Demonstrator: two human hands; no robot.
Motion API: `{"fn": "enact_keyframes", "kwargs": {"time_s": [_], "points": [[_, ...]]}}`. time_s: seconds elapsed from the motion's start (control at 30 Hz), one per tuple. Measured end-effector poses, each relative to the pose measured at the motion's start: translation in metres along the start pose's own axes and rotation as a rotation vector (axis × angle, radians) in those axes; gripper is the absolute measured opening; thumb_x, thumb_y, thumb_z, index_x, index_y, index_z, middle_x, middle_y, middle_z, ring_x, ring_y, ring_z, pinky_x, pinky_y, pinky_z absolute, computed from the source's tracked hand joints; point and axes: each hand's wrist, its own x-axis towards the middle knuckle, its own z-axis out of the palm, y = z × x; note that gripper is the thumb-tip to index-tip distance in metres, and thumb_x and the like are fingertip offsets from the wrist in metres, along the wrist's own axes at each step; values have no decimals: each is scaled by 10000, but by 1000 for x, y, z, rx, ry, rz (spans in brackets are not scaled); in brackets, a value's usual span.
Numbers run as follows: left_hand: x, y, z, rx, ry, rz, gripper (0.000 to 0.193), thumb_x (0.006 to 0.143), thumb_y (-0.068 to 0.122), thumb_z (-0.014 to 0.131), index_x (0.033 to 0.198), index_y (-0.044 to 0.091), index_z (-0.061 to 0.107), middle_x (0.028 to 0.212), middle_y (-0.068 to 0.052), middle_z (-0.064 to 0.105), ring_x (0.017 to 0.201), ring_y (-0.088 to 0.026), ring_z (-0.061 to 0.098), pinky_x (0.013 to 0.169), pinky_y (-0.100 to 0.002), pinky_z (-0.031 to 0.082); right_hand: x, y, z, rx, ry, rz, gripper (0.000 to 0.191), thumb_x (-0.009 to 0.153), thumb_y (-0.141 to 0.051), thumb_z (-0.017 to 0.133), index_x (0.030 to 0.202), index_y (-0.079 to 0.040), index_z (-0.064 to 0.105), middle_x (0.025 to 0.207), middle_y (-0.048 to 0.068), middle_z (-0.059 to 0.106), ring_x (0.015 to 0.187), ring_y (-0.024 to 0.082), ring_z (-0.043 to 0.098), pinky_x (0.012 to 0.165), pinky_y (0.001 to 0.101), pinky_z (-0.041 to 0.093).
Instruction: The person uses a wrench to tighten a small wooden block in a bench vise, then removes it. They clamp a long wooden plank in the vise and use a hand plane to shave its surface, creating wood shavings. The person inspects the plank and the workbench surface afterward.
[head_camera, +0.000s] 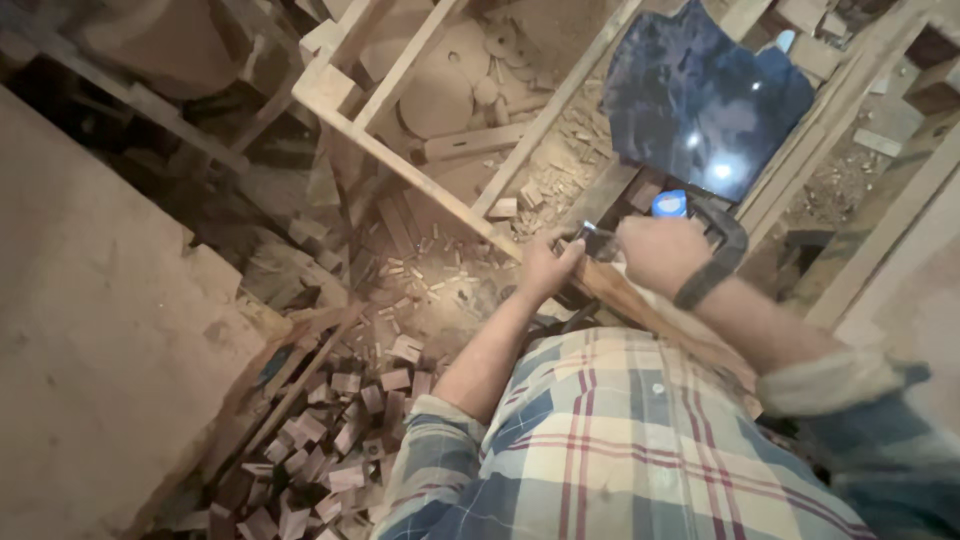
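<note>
My left hand (548, 266) is closed around the end of a long wooden piece (640, 300) that runs back toward my body. My right hand (660, 250), with a dark band on its wrist, is closed on a small dark tool (598, 243) pressed against the same wood. A small blue-capped object (669, 204) sits just beyond my right hand. My checked shirt fills the lower part of the view.
A pale wooden frame (400, 165) crosses ahead of my hands. A dark blue shiny sheet (700, 95) lies at upper right. Several small wood offcuts (340, 430) are heaped at lower left beside a large flat board (100, 330). Chips litter the floor.
</note>
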Motion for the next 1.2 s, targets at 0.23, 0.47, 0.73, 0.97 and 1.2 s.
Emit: {"fn": "enact_keyframes", "kwargs": {"time_s": [0.23, 0.47, 0.73, 0.97, 1.2], "points": [[-2, 18, 5, -35, -64, -186, 321, 837, 288, 705, 1033, 44, 771, 837, -133, 764, 745, -225, 727, 722, -330, 559, -14, 21, 26, 40, -16, 161, 222, 910, -231, 567, 839, -86, 719, 811, 177, 741, 754, 358, 738, 656, 492, 571], [-3, -5, 8, -39, -24, -85, 308, 831, 238, 735, 1063, 38, 770, 944, -132, 777, 853, -213, 748, 793, -320, 571, -30, 45, 78, 372, 130, 219, 369, 949, -407, 593, 811, -80, 694, 794, 166, 701, 773, 399, 684, 671, 541, 523], [-1, -18, 6, -137, -44, 32, 303, 825, 171, 763, 1074, 1, 744, 1012, -146, 771, 948, -226, 748, 877, -327, 574, -12, 71, 86, 474, 272, 7, 309, 862, -395, 663, 877, -91, 719, 825, 153, 681, 799, 381, 659, 702, 505, 508], [20, -13, 0, -244, -84, 46, 293, 828, 175, 760, 1071, 15, 733, 981, -123, 751, 929, -224, 731, 866, -320, 559, 43, 100, 77, 375, 136, -214, 240, 908, -330, 677, 1052, -156, 759, 815, 127, 664, 791, 361, 650, 697, 483, 513], [40, -14, 0, -232, -103, 70, 322, 790, 217, 780, 1066, 55, 745, 950, -115, 733, 881, -253, 713, 815, -348, 552, 129, 95, 35, -129, -40, -287, 177, 665, -246, 708, 800, -140, 751, 842, 93, 714, 847, 306, 707, 713, 430, 565]]}}
